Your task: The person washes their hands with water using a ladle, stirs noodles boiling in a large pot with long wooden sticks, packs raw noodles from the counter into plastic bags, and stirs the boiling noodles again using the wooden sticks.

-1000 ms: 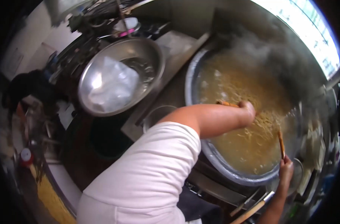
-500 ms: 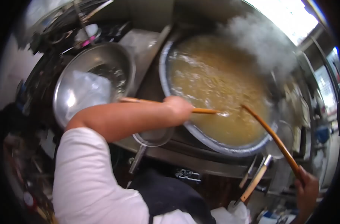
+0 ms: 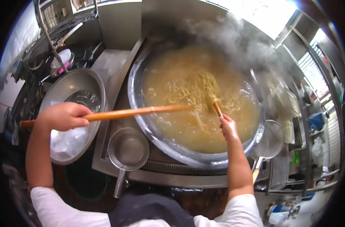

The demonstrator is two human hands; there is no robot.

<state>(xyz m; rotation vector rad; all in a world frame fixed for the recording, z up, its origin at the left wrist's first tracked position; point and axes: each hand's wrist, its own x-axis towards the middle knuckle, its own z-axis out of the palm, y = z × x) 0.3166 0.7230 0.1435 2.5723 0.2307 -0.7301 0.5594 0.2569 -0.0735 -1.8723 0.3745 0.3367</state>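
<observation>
My left hand (image 3: 68,116) is closed around a long wooden stick (image 3: 142,111), held nearly level, its far tip above the large pot's near left part. My right hand (image 3: 228,128) grips a second wooden stick (image 3: 217,108) over the pot. Noodles (image 3: 206,89) hang in a thick bundle on that stick's far end, lifted partly out of the liquid. Cloudy yellowish broth (image 3: 168,132) fills the big metal pot (image 3: 142,122), and more noodles float around the bundle. Steam blurs the pot's back edge.
A steel bowl (image 3: 98,85) with a clear plastic bag (image 3: 72,142) stands at the left. A saucepan (image 3: 128,148) sits on the stove's near left edge. A wire strainer (image 3: 270,140) lies right of the pot, and shelves line the right side.
My right hand has moved in from the lower right to above the pot, raising noodles on its stick. My left hand has drawn back leftward with its stick. The view has shifted.
</observation>
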